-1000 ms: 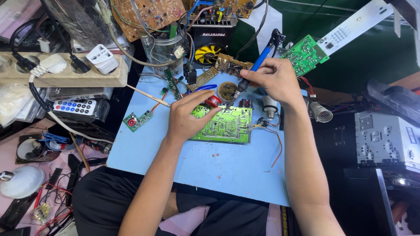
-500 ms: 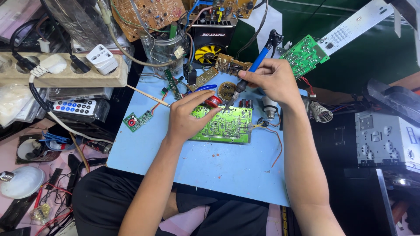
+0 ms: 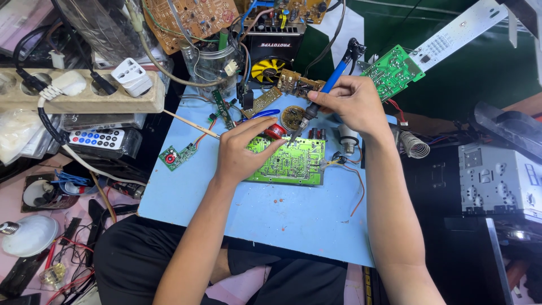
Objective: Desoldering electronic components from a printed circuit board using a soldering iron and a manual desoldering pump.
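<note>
A green circuit board (image 3: 292, 164) lies solder side up on a light blue work mat (image 3: 271, 209). My left hand (image 3: 241, 151) rests on the board's left edge, with a small red spool (image 3: 275, 131) at the fingertips. My right hand (image 3: 349, 103) grips a blue-handled soldering iron (image 3: 323, 95); its tip points down at the board's top edge. A round tin of flux (image 3: 292, 116) sits just behind the board.
A beige power strip (image 3: 84, 96) and a remote control (image 3: 96, 139) lie left. A small green board (image 3: 176, 157) sits on the mat's left. Loose boards, a fan (image 3: 266, 66) and a coiled iron stand (image 3: 414, 144) crowd the back. A metal chassis (image 3: 499, 183) stands right.
My right hand has brought the soldering iron down from the flux tin towards the green board's top edge. My left hand stays on the board.
</note>
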